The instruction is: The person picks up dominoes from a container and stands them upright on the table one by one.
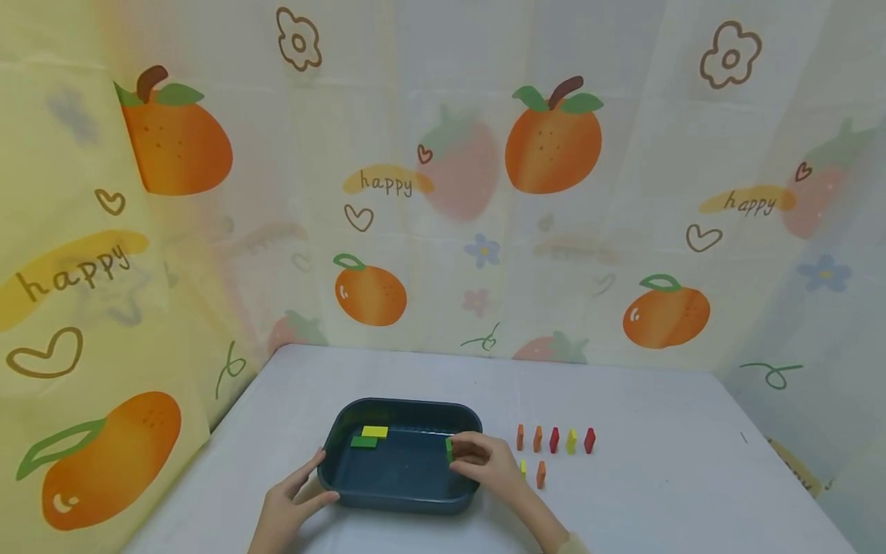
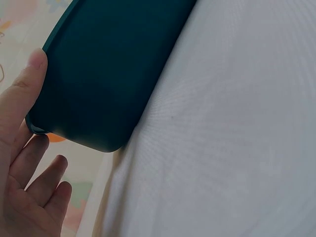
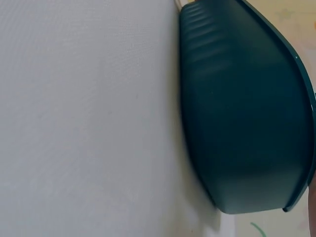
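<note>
A dark teal tray point(image 1: 401, 505) stands at the front of the white table. My left hand point(image 1: 294, 496) holds its left end, thumb at the near corner and a finger farther back along the rim; in the left wrist view the other fingers point(image 2: 59, 202) hang below. Over the tray's right end, my right hand point(image 1: 487, 464) pinches a green domino point(image 1: 448, 449) upright between thumb and fingers. A yellow domino point(image 1: 375, 432) and another green domino point(image 1: 364, 442) lie flat inside the tray at the back left. The right wrist view shows mainly the tray's outer wall point(image 3: 247, 113).
Right of the tray stands a row of upright dominoes, with orange point(image 1: 537, 438), red point(image 1: 554, 440) and yellow point(image 1: 571, 441) ones. Nearer, another orange domino point(image 1: 541, 475) stands beside a yellow one point(image 1: 524, 470) partly hidden by my right hand. A printed curtain point(image 1: 443, 254) hangs behind the table.
</note>
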The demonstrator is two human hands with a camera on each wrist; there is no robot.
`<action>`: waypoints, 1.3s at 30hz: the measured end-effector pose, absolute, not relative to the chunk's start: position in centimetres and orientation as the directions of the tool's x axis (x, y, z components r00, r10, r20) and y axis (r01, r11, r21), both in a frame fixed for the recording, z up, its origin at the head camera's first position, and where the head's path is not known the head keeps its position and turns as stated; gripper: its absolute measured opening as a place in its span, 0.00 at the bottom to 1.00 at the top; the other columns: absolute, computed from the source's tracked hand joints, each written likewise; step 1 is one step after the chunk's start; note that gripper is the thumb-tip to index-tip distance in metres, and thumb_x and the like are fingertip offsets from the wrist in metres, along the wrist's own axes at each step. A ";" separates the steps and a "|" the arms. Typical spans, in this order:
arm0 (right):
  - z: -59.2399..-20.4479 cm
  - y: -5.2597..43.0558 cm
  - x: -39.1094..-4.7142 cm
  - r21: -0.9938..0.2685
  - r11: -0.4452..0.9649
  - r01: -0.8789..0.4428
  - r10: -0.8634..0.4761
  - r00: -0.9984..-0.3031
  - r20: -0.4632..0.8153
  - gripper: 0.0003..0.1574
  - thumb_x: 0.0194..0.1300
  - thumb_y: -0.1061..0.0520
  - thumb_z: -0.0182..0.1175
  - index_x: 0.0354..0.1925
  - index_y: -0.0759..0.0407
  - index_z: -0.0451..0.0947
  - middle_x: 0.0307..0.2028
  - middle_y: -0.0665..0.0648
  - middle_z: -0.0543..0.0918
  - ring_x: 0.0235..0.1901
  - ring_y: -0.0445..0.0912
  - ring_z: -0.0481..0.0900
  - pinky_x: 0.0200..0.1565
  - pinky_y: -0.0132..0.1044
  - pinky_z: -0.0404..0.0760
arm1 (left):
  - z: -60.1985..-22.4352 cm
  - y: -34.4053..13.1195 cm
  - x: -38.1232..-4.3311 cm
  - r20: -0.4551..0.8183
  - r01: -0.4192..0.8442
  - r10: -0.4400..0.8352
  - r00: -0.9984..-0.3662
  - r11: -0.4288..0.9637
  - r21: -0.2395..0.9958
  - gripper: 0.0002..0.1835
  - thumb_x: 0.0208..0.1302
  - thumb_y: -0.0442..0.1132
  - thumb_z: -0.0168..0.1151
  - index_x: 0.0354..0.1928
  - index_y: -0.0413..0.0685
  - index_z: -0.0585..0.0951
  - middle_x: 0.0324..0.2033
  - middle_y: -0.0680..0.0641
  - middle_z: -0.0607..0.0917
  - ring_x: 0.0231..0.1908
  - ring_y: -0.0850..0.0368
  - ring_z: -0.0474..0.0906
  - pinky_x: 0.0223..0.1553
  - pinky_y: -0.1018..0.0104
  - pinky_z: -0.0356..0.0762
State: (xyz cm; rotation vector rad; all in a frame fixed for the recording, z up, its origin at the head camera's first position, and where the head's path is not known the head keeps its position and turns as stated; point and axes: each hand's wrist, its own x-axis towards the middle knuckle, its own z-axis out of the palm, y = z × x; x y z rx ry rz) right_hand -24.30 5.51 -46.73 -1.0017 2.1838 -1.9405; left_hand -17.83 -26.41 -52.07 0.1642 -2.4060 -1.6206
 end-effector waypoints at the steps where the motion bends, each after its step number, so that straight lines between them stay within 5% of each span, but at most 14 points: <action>1: -46.7 5.6 -24.3 -0.906 -0.001 -0.424 -0.492 -0.788 0.369 0.18 0.54 0.70 0.61 0.45 0.72 0.74 0.38 0.65 0.79 0.38 0.48 0.78 0.40 0.34 0.79 | -52.1 -26.4 -17.8 0.130 0.037 -0.223 -0.966 0.380 0.924 0.38 0.42 0.46 0.72 0.58 0.44 0.71 0.56 0.45 0.71 0.59 0.47 0.60 0.56 0.49 0.62; 21: -46.4 7.2 -23.6 -0.915 -0.040 -0.401 -0.470 -0.801 0.372 0.18 0.54 0.72 0.60 0.45 0.75 0.72 0.38 0.68 0.78 0.38 0.48 0.78 0.41 0.35 0.79 | -52.3 -26.2 -17.9 0.157 0.061 -0.221 -0.962 0.388 0.920 0.37 0.42 0.44 0.72 0.57 0.43 0.72 0.55 0.47 0.72 0.58 0.50 0.62 0.55 0.55 0.66; 29: -46.3 8.2 -23.5 -0.855 -0.078 -0.513 -0.448 -0.748 0.489 0.18 0.51 0.74 0.60 0.43 0.77 0.72 0.35 0.71 0.78 0.35 0.50 0.79 0.38 0.39 0.80 | -52.5 -26.3 -17.9 0.160 0.067 -0.218 -0.963 0.380 0.922 0.36 0.43 0.45 0.72 0.58 0.44 0.72 0.55 0.47 0.72 0.58 0.50 0.62 0.54 0.53 0.66; 39: -46.3 10.4 -23.6 -0.908 0.021 -0.419 -0.427 -0.825 0.371 0.18 0.54 0.72 0.59 0.45 0.78 0.71 0.39 0.72 0.77 0.36 0.51 0.79 0.40 0.35 0.79 | -52.2 -26.3 -17.8 0.156 0.063 -0.215 -0.964 0.386 0.920 0.36 0.43 0.45 0.71 0.58 0.44 0.71 0.56 0.47 0.71 0.59 0.50 0.61 0.55 0.54 0.65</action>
